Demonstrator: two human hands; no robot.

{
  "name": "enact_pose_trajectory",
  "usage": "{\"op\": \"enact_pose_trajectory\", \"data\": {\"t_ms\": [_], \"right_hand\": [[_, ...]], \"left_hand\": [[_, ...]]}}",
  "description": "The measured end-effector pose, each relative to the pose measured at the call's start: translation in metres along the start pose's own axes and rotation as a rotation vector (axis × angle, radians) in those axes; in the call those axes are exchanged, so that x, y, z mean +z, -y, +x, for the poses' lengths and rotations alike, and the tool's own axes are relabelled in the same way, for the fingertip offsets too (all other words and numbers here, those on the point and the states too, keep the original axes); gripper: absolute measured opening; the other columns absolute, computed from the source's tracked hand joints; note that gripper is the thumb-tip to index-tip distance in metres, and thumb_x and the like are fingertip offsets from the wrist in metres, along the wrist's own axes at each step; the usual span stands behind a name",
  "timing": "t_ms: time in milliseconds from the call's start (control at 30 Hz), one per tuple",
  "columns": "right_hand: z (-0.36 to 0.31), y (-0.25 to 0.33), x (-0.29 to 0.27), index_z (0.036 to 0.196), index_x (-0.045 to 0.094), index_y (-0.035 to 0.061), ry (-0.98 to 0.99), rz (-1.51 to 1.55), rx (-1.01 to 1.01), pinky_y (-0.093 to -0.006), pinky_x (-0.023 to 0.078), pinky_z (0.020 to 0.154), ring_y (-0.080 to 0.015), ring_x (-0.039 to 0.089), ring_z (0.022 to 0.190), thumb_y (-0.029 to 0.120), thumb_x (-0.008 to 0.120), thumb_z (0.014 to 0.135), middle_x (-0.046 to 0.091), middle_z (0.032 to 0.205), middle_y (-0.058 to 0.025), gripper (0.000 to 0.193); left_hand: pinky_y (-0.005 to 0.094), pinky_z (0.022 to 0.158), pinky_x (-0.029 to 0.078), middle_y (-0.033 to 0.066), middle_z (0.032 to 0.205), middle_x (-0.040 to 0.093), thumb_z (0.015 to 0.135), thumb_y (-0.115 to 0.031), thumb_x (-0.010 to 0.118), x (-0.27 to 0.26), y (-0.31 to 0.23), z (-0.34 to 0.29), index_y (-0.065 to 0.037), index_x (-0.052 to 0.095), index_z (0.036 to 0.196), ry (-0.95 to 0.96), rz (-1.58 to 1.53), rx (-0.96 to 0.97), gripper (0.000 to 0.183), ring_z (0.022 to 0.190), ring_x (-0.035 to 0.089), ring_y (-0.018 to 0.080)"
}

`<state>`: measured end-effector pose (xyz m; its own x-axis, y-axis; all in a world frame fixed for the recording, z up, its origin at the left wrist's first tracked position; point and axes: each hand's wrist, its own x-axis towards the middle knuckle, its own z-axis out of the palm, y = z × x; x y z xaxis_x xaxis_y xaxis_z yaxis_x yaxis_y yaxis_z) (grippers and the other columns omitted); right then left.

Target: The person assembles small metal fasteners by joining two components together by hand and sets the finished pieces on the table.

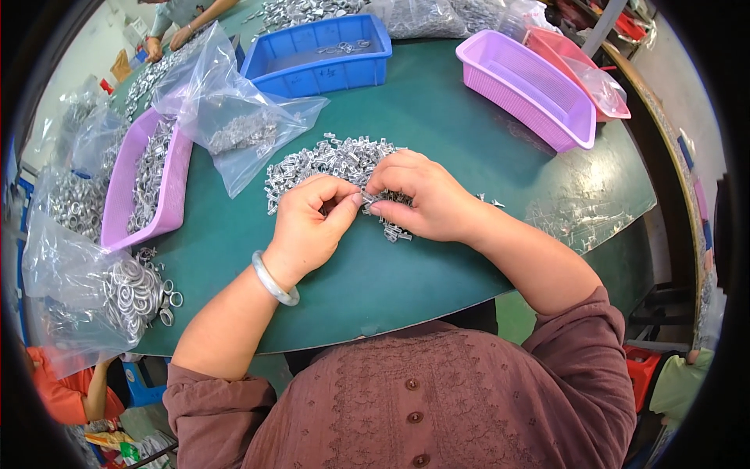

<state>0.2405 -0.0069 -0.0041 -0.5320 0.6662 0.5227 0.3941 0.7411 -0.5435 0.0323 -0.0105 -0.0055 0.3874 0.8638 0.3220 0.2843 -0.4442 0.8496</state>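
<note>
A heap of small silver metal clips [332,160] lies on the green table [437,117]. My left hand [308,223] and my right hand [426,195] meet at the near edge of the heap. Their fingertips pinch a small metal piece [361,202] between them; the fingers hide most of it. A pale bangle [273,280] circles my left wrist. A few loose clips [397,232] lie under my right hand.
A clear bag with metal parts [234,125] lies left of the heap. A purple tray of parts [148,184] and bags of metal rings [129,293] sit at the left. A blue bin [320,55] and purple basket [527,86] stand behind. Another person's hands [168,39] work at the far left.
</note>
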Motion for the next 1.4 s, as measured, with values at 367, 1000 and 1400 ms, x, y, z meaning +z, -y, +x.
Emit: {"op": "enact_pose_trajectory", "data": {"t_ms": [367, 1000, 1400], "right_hand": [[0.001, 0.005, 0.001, 0.093, 0.064, 0.0028, -0.061, 0.051, 0.008, -0.0416, 0.048, 0.078, -0.0328, 0.06, 0.088, 0.009, 0.067, 0.079, 0.065, 0.091, -0.0117, 0.016], [0.001, 0.008, 0.0, 0.093, 0.063, 0.0031, -0.087, 0.087, 0.094, -0.0378, 0.05, 0.071, -0.0286, 0.062, 0.079, 0.003, 0.065, 0.078, 0.063, 0.089, -0.0119, 0.016], [-0.002, -0.003, -0.006, 0.094, 0.064, 0.002, -0.105, 0.254, 0.26, -0.0294, 0.05, 0.066, -0.0164, 0.061, 0.074, 0.002, 0.062, 0.081, 0.063, 0.087, -0.0087, 0.012]], "left_hand": [[0.0188, 0.054, 0.038, -0.004, 0.072, 0.058, 0.09, -0.007, 0.062, 0.003, -0.001, 0.001, -0.002, 0.066, 0.087, -0.017, -0.368, -0.292, 0.006, 0.06, 0.048, 0.0035], [0.0237, 0.06, 0.044, 0.0027, 0.079, 0.061, 0.086, -0.007, 0.064, 0.004, 0.003, 0.0, -0.002, 0.067, 0.092, 0.073, -0.098, -0.163, 0.008, 0.066, 0.053, 0.0074], [0.0291, 0.061, 0.047, 0.0052, 0.078, 0.055, 0.076, -0.003, 0.072, 0.005, -0.007, -0.003, -0.007, 0.067, 0.094, 0.25, 0.368, 0.135, 0.02, 0.067, 0.057, 0.0172]]}}
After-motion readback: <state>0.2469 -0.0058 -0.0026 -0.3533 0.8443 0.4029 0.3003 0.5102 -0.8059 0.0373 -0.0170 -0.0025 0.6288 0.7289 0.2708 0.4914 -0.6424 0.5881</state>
